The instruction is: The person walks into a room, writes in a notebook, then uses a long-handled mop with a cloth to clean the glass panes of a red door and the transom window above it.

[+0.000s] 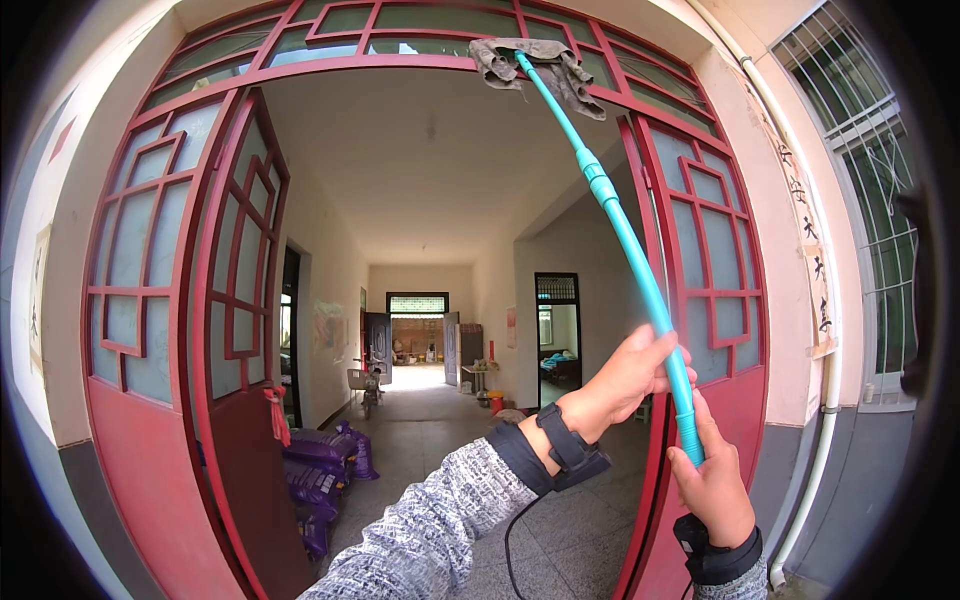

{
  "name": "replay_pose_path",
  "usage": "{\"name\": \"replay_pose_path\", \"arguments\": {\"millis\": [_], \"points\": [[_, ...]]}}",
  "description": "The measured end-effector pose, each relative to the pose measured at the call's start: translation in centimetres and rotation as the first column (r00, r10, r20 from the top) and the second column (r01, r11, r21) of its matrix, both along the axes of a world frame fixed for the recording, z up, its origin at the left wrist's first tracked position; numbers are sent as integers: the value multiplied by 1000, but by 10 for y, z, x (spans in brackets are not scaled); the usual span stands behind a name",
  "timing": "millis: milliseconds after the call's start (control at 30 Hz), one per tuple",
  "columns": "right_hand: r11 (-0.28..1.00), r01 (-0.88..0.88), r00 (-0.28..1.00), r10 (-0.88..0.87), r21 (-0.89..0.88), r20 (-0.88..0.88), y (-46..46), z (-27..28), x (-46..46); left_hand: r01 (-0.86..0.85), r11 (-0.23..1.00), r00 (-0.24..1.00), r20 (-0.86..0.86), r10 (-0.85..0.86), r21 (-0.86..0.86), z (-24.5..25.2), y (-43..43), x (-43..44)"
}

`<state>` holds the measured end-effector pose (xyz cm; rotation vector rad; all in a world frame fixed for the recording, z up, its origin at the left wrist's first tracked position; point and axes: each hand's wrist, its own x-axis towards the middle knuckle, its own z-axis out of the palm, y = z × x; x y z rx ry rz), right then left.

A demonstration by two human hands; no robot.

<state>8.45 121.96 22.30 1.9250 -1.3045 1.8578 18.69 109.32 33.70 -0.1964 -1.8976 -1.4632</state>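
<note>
A long turquoise telescopic pole (634, 247) slants up and to the left, gripped near its lower end by both hands. My left hand (637, 375) wraps around it, and just below, my right hand (712, 472) holds its bottom end. Over the head at the pole's top hangs a crumpled grey cloth (564, 73), which lies against the red lattice transom (442, 46) above the doorway. The cloth hides the head itself. Black straps circle both wrists, and a dark cable hangs from the left one.
Red folding doors with frosted panes (244, 247) stand at the left, a similar red panel (709, 255) at the right. Purple sacks (322, 457) lie inside by the left door. Farther in are a bicycle or scooter with a basket (367, 382) and a small table (478, 369). A white drainpipe (834, 375) runs down the right wall.
</note>
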Motion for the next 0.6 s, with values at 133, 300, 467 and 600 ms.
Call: {"name": "replay_pose_path", "arguments": {"millis": [133,300,467,600], "points": [[978,-136,987,120,158,110,21,12,51,-44,999,999,-20,44,20,2,11,49],[951,-231,972,215,204,98,36,26,104,-131,991,990,-53,132,16,10,34,114],[921,-302,952,306,245,22,54,41,132,-215,976,971,-100,217,23,18,56,161],[864,-432,899,434,258,51,56,39,141,-329,944,940,-83,330,17,19,71,178]]}}
